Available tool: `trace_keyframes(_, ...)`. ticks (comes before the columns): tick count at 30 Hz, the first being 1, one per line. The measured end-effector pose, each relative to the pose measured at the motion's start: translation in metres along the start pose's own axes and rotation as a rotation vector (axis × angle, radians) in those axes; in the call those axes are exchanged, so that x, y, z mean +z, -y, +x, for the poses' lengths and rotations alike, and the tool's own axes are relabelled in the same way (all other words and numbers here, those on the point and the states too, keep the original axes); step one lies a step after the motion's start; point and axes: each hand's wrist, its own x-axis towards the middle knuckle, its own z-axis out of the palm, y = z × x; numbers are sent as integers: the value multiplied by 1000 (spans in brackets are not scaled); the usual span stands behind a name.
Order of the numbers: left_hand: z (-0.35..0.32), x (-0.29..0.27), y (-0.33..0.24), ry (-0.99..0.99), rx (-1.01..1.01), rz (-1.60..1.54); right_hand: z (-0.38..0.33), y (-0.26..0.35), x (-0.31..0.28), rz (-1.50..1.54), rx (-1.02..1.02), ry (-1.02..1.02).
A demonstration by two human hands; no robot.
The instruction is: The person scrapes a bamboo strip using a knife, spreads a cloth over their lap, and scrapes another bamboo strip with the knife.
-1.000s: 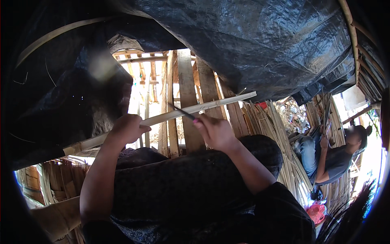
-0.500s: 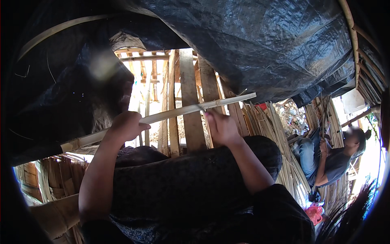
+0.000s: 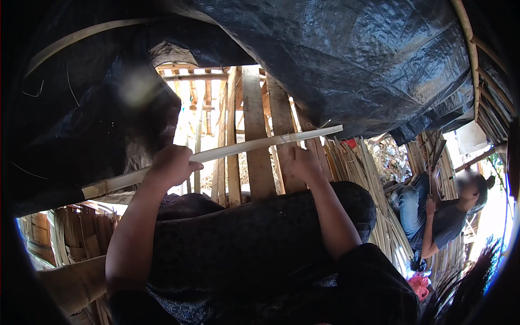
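Note:
A long pale split-bamboo strip (image 3: 238, 149) slants across in front of me, its far end higher at the right. My left hand (image 3: 172, 165) is closed round it, left of the middle, with the thumb along the near side. My right hand (image 3: 305, 164) is closed just below the strip's right part, its fingertips close to the lower edge. What the right fingers hold, if anything, is too small and dark to make out. Thin loose fibres stand up from the strip above that hand. Dark cloth (image 3: 260, 233) covers my lap beneath both arms.
Black plastic sheeting (image 3: 346, 54) hangs overhead and at the left. Wooden slats (image 3: 257, 130) stand ahead, with bright light between them. Cut bamboo strips (image 3: 374, 189) lie at the right, near another seated person (image 3: 441, 216) and a pink plastic bag (image 3: 420, 285).
My right hand has moved slightly right and up, closer beneath the strip. My left hand and the strip have barely shifted. The other person's raised hands have moved a little.

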Motion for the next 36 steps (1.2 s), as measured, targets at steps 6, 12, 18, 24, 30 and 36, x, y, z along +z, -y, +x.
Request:
trace_keyframes(6,8,4,-2,24,-51,-35,7,5,5,54,-88,-186)
trace_keyframes(12,-1,5,3,27,-61,6,-33,45,-26,328,-524,-273)
trace_keyframes(18,6,18,-1,-20,-29,87,17,-18,14,-23,114,-58)
trace_keyframes(24,2,13,2,37,-78,59,-29,55,-23,291,-353,-132)
trace_keyframes(30,7,27,3,-57,0,78,20,-36,14,-24,264,46)
trace_keyframes(36,4,19,-4,-32,-92,81,-25,39,-16,173,-350,-249)
